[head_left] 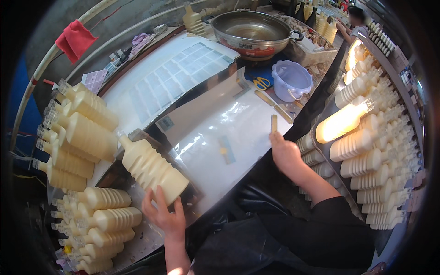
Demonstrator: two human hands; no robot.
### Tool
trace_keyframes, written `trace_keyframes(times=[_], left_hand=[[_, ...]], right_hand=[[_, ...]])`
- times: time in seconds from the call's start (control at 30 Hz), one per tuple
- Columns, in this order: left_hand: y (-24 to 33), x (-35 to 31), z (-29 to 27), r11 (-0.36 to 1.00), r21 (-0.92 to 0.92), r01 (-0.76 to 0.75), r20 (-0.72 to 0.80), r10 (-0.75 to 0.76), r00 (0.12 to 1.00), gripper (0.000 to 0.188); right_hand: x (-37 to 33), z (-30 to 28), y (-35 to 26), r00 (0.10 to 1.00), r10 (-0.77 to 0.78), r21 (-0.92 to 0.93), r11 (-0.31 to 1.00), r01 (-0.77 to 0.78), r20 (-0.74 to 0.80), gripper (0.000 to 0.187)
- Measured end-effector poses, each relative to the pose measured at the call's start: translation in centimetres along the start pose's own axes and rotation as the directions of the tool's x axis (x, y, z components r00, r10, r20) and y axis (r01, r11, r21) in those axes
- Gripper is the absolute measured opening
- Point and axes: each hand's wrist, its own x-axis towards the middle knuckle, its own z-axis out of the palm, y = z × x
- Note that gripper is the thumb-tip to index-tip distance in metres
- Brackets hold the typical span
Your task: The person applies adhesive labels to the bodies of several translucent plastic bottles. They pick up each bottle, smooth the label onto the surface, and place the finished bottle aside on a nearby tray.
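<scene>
A cream-coloured bottle [153,169] with a ribbed body lies at a slant left of the middle, its neck pointing up and left. My left hand [167,217] is at its lower end, fingers parted against the side and base. What the bottle rests on is hidden beneath it. In my right hand [286,153], at the right edge of the glossy white work surface [206,169], a narrow flat yellowish scraper [274,123] stands up from the closed fingers. A small translucent decal [226,149] with a yellowish mark lies on that surface.
Stacked cream bottles [91,133] fill the left side; more stand on racks [366,160] at right. Beyond the surface are a gridded sheet [183,75], a wide metal pan [252,34], a lilac bucket [292,78], yellow-handled scissors [261,83] and flat strips [273,106]. Another person [357,25] is far right.
</scene>
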Motion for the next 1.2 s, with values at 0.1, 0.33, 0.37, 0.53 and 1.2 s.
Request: trace_keyframes(times=[0.1,0.33,0.37,0.53,1.2], left_hand=[[0.1,0.0,0.3,0.998,-0.046,0.033,-0.036,-0.035,0.999,0.063],[-0.2,0.0,0.6,0.964,-0.195,0.18,-0.062,-0.195,0.979,0.075],[-0.4,0.1,0.6,0.96,-0.224,0.17,-0.054,-0.186,0.981,0.076],[-0.7,0.4,-0.2,0.957,-0.249,0.147,-0.035,-0.16,0.987,0.078],[-1.0,6.2,0.4,0.356,-0.724,0.591,0.315,-0.591,0.743,0.079]], right_hand=[[-1.2,-0.9,-0.8,0.954,-0.189,0.278,0.927,0.252,-0.233,0.046],[2.4,-1.2,3.1,0.996,0.08,0.465,0.883,-0.055,-0.034,0.034],[2.0,-1.1,2.9,0.995,0.05,0.408,0.913,-0.013,-0.081,0.033],[0.2,0.3,2.7,0.928,0.284,0.473,0.869,-0.143,-0.242,0.027],[7.3,-12.3,-12.9,0.955,-0.291,0.909,0.411,0.068,0.06,0.02]])
